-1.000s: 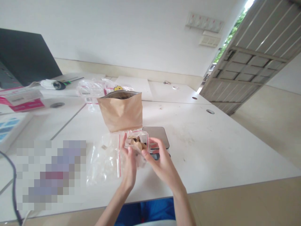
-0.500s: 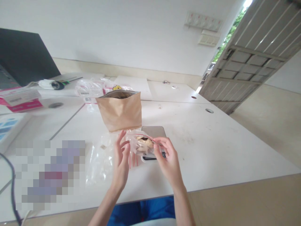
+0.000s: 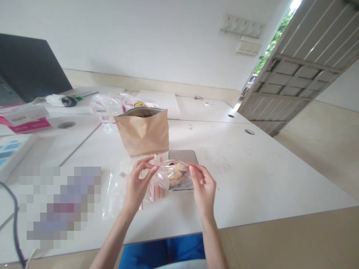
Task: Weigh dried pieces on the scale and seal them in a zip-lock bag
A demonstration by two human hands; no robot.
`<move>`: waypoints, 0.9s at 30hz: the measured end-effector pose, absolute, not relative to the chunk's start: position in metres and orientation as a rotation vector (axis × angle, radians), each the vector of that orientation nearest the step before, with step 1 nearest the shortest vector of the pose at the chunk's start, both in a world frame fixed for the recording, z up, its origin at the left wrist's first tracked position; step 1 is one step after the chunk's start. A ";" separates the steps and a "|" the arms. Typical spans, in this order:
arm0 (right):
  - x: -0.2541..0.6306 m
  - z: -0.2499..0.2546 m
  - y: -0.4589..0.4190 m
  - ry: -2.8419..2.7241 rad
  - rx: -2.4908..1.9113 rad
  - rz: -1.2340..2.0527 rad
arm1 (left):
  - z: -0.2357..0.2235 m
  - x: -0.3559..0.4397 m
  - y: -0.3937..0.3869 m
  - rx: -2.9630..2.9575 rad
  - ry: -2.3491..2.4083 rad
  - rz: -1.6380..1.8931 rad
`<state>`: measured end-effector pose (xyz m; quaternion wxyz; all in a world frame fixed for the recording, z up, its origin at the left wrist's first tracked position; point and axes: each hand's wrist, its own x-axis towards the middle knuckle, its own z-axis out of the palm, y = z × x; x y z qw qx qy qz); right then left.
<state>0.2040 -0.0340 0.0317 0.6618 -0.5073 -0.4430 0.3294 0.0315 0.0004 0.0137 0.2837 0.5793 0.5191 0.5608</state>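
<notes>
White desk [image 3: 246, 186]: in the head view, it bears our open, upright paper bag [image 3: 143, 134].
Left hand [image 3: 137, 183]: thumb and fingertip pinched together on one end of the clear bag's [image 3: 176, 175] mouth.
Right hand [image 3: 204, 188]: pinched closed on the other end.
Clear bag: between our hands, partly over the grey-topped device [image 3: 183, 155], tan pieces [image 3: 177, 172] inside.
Spill risk: we can't tell whether it's sealed; a slipping pinch could tip pieces out.

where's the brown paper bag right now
In the head view, the brown paper bag stands open on the table, left of centre, just beyond the left hand and the clear zip bags.
</notes>
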 end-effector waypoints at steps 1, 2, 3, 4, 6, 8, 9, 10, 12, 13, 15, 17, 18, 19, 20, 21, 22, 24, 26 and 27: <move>0.203 0.031 -0.034 -0.971 -1.168 0.738 | 0.015 0.032 0.000 1.576 1.386 1.506; 0.202 0.030 -0.033 -0.931 -1.184 0.728 | 0.017 0.032 -0.001 1.599 1.381 1.503; 0.202 0.028 -0.033 -0.884 -1.194 0.720 | 0.019 0.033 -0.001 1.619 1.374 1.500; 0.201 0.027 -0.032 -0.832 -1.196 0.715 | 0.021 0.034 -0.002 1.640 1.365 1.502; 0.199 0.025 -0.030 -0.734 -1.186 0.721 | 0.025 0.036 -0.004 1.695 1.340 1.513; 0.199 0.023 -0.028 -0.675 -1.176 0.725 | 0.030 0.038 -0.006 1.753 1.307 1.514; 0.199 0.022 -0.027 -0.653 -1.177 0.720 | 0.032 0.039 -0.007 1.775 1.290 1.504; 0.200 0.021 -0.026 -0.632 -1.184 0.707 | 0.034 0.040 -0.008 1.790 1.276 1.479; 0.202 0.020 -0.023 -0.597 -1.204 0.666 | 0.039 0.041 -0.011 1.786 1.260 1.380; 0.203 0.019 -0.022 -0.591 -1.214 0.644 | 0.041 0.041 -0.012 1.766 1.255 1.315; 0.206 0.017 -0.021 -0.624 -1.237 0.587 | 0.045 0.042 -0.015 1.708 1.257 1.195; 0.209 0.016 -0.021 -0.704 -1.258 0.509 | 0.048 0.042 -0.016 1.657 1.262 1.117; 0.210 0.016 -0.022 -0.756 -1.263 0.469 | 0.050 0.042 -0.016 1.640 1.274 1.096; 0.211 0.015 -0.023 -0.813 -1.263 0.439 | 0.051 0.042 -0.016 1.631 1.295 1.079; 0.211 0.014 -0.024 -0.869 -1.255 0.423 | 0.052 0.041 -0.016 1.628 1.317 1.060; 0.212 0.013 -0.026 -0.919 -1.242 0.419 | 0.054 0.041 -0.015 1.629 1.334 1.035; 0.212 0.013 -0.027 -0.957 -1.228 0.422 | 0.055 0.040 -0.014 1.633 1.344 1.005; 0.212 0.012 -0.029 -0.995 -1.209 0.436 | 0.058 0.039 -0.012 1.646 1.334 0.955; 0.213 0.013 -0.029 -0.988 -1.204 0.448 | 0.059 0.038 -0.011 1.653 1.315 0.991; 0.213 0.013 -0.029 -0.974 -1.203 0.455 | 0.060 0.038 -0.010 1.649 1.302 1.037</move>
